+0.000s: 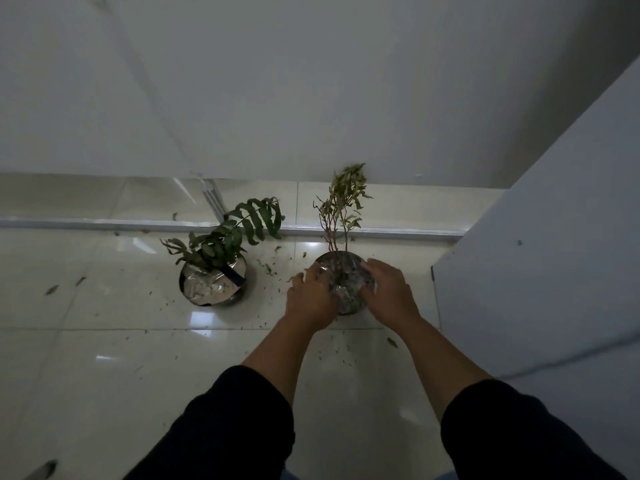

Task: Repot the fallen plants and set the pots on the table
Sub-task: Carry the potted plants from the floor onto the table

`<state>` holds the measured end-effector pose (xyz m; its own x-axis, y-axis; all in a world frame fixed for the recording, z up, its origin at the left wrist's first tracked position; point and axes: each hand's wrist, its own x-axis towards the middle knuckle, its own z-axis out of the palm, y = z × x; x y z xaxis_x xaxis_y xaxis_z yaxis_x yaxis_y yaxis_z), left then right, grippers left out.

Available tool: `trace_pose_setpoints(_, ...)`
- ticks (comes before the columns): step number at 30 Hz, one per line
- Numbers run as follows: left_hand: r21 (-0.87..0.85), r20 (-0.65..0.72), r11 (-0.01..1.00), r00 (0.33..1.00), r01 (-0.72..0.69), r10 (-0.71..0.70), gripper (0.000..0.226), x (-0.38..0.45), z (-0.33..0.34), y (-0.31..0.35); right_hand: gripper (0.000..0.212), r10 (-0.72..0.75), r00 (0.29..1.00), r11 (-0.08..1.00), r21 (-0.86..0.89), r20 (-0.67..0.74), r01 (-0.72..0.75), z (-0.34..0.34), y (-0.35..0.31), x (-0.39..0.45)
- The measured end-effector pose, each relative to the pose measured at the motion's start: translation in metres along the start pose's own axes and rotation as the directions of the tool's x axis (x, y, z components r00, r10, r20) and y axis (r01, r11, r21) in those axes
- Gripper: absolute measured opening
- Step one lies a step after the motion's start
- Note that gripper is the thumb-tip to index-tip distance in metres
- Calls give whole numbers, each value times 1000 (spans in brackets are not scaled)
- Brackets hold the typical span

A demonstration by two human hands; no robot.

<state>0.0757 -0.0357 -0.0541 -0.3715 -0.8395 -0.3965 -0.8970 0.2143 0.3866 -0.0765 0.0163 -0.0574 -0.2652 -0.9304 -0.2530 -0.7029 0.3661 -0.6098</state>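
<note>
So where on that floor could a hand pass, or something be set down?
The tiled floor lies open in front of the fern pot, strewn only with leaf bits. A narrow gap between that pot and the left hand would let a hand through. Around the twiggy plant's pot it is crowded: both hands, right hand included, and the grey panel.

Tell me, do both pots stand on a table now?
No, both pots stand on the tiled floor by the wall.

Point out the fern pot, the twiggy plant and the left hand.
fern pot (235,296): head view, on its dark outer wall.
twiggy plant (348,190): head view, on its upper leaves.
left hand (310,299): head view, on the back of the hand.
</note>
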Motion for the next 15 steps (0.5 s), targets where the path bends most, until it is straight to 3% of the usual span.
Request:
trace_pose_setpoints(4, -63, 68, 995, 995, 77, -72, 63, 46, 48, -18, 64, -40, 999, 998, -51, 16, 41, 43, 42, 41)
trace_pose_setpoints(9, -105, 98, 994, 994, -33, 43, 85, 72, 86, -39, 61, -109, 994, 994, -28, 33, 110, 72, 73, 65)
trace_pose_setpoints(15, -160, 8, 982, 995, -98, 101, 87, 75, 105, -51, 58, -125, 992, 992, -4, 7, 125, 79, 67, 67)
